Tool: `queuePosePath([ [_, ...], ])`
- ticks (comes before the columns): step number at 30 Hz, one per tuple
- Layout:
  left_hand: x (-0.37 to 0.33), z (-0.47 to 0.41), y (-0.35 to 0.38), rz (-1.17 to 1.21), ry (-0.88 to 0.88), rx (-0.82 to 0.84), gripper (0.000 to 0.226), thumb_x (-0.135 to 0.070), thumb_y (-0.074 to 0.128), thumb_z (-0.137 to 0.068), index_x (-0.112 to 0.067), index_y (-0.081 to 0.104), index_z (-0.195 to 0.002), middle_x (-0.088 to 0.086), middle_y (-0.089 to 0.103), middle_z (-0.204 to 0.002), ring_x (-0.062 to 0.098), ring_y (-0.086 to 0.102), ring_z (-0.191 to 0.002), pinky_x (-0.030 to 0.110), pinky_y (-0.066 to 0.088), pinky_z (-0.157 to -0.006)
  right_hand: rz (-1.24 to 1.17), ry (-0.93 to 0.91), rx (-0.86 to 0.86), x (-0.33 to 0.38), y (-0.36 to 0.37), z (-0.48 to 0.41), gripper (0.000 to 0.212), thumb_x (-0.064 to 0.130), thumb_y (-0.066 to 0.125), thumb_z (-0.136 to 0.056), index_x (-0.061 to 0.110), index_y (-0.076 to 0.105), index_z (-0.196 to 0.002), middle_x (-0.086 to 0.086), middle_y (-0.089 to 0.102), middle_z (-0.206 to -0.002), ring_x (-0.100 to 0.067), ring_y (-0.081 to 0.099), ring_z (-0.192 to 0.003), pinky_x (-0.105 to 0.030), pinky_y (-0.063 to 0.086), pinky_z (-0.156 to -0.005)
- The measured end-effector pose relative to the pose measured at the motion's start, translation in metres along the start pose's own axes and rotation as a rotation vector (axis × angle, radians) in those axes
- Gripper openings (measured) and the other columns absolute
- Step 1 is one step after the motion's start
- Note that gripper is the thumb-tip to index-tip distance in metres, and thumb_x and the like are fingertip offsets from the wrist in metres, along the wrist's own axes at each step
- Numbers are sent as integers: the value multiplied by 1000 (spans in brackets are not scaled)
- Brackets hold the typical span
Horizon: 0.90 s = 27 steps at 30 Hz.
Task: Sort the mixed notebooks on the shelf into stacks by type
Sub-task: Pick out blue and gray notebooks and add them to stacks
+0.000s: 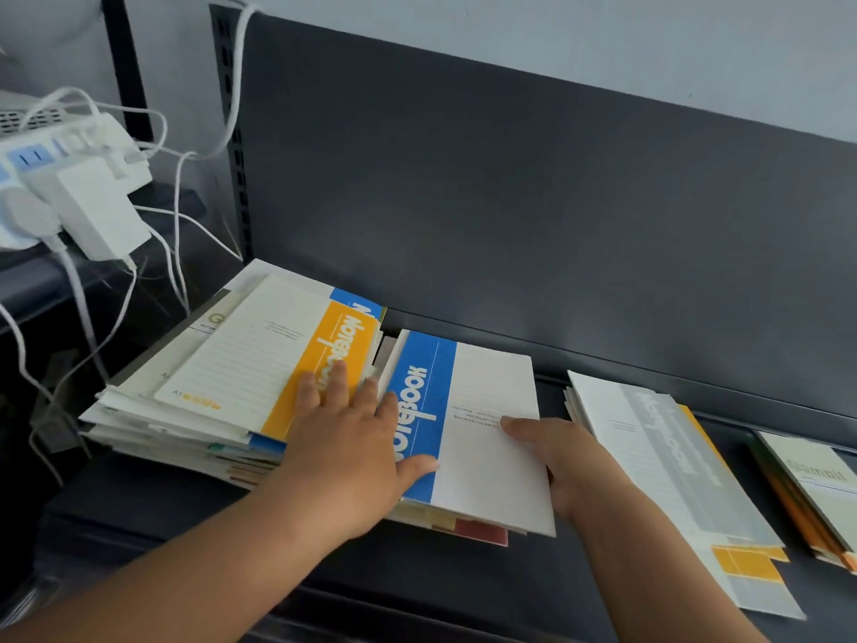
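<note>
As both forearms reach in over the front edge of the dark shelf (463, 591), the step in hand appears to be setting or squaring one blue notebook (459, 406) on the middle stack, which sits near that front edge. The right hand (561, 461) pinches the notebook's right side, thumb flat on the white cover and fingers tucked out of sight beneath. The left hand (352, 438) lies spread and flat, its thumb touching the blue band. Its fingertips rest on the orange notebook (287, 359) that tops the mixed pile (153, 424) at the shelf's left end.

Yellow and red edges stick out under the blue cover, so whether this stack holds one type cannot be told. To the right, apart from it, lies a grey notebook stack (668, 461) with an orange-tabbed cover jutting toward the front edge. At the right end is a cream and green stack (816, 480), partly cut by the frame.

Sorting seems well short of done, since the left pile is thick and jumbled. The next move likely calls for letting go of the blue book, then lifting the orange one cleanly off the loose pile without dragging those below.

Behind, a dark back panel (510, 201) rises from the shelf's rear edge against a pale wall (603, 34). Beyond the left end sits a white power strip (74, 178) with plugs and cables.
</note>
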<state>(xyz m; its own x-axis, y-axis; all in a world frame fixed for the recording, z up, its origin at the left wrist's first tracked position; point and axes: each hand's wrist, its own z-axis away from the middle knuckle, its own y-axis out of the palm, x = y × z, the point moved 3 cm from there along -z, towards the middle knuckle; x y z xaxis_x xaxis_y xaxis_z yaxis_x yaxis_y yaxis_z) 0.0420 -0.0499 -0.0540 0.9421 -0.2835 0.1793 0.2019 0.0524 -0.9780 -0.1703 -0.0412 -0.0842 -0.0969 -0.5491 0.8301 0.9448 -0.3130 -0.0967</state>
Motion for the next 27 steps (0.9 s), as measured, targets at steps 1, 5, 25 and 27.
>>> queuePosePath([
  [1, 0, 0, 0, 5, 3, 0, 88, -80, 11, -83, -27, 5, -153, 4, 1, -163, 39, -13, -146, 60, -5, -115, -11, 6, 7, 1, -1, -2, 27, 13, 71, -86, 7, 62, -111, -14, 76, -96, -35, 72, -87, -51, 57, -83],
  [5, 0, 1, -3, 23, 19, 5, 84, -77, 13, -85, -28, 9, -153, 2, 4, -162, 37, -11, -146, 59, -4, -115, -68, -64, 51, 7, -1, -3, 18, 8, 66, -90, 10, 61, -107, -11, 77, -93, -32, 73, -85, -46, 59, -76],
  [25, -8, 0, -28, 246, 10, -25, 53, -57, 22, -98, -26, 36, -139, -7, 42, -147, 19, 28, -140, 45, 18, -115, -192, -285, 168, 10, -47, 21, 23, 3, 53, -95, 9, 63, -114, -12, 76, -99, -31, 74, -86, -42, 59, -70],
  [27, -13, 1, -26, 208, 15, -34, 47, -50, 25, -100, -27, 38, -139, -8, 43, -146, 20, 24, -142, 45, 14, -115, -189, -264, 181, 7, -43, 22, 22, 1, 52, -95, 9, 63, -113, -11, 77, -96, -29, 75, -82, -40, 59, -66],
])
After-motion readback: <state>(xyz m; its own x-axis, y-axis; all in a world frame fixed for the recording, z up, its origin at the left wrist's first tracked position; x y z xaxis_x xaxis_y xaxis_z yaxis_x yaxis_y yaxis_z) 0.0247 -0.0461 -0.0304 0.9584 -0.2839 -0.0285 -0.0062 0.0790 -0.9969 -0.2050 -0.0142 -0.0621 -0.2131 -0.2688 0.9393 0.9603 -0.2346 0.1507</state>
